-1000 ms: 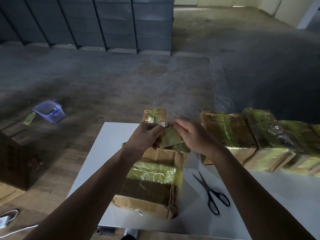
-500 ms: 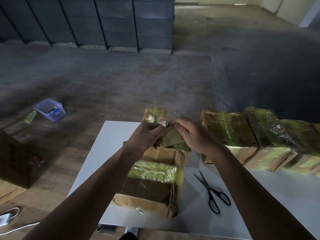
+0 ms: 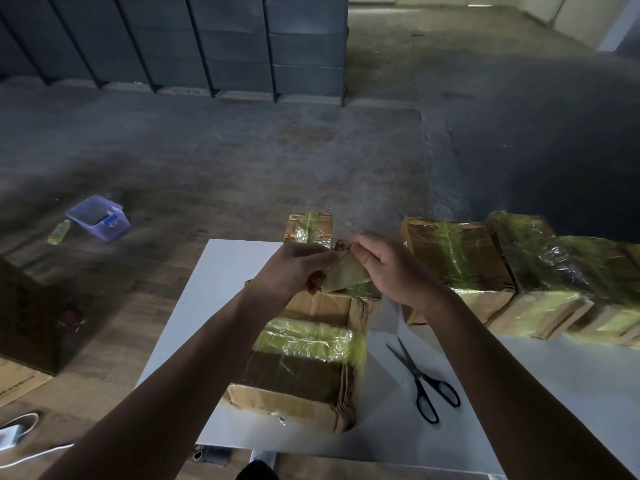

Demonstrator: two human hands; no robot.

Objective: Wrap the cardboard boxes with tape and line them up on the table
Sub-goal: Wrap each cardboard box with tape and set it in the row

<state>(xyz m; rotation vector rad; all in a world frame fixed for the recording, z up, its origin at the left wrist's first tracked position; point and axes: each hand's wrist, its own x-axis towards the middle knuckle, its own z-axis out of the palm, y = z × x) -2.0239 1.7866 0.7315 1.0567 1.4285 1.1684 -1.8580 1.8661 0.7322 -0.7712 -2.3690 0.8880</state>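
Note:
A cardboard box (image 3: 301, 372) with a yellowish tape band across its top lies on the white table (image 3: 221, 271) in front of me. Above its far end my left hand (image 3: 294, 268) and my right hand (image 3: 388, 268) hold a yellowish tape roll (image 3: 344, 277) between them, fingers pinching at its upper edge. The roll is mostly hidden by both hands. A small taped box (image 3: 310, 226) stands just behind the hands. A row of several taped boxes (image 3: 460, 261) runs along the table's right side.
Black scissors (image 3: 424, 386) lie on the table right of the near box. On the floor at left sit a purple plastic tub (image 3: 98, 218), a small bottle (image 3: 59, 233) and a dark carton (image 3: 31, 317). Dark shelving (image 3: 207, 43) lines the far wall.
Both hands stay at the tape roll above the box; the fingers shift only slightly. Nothing else has moved.

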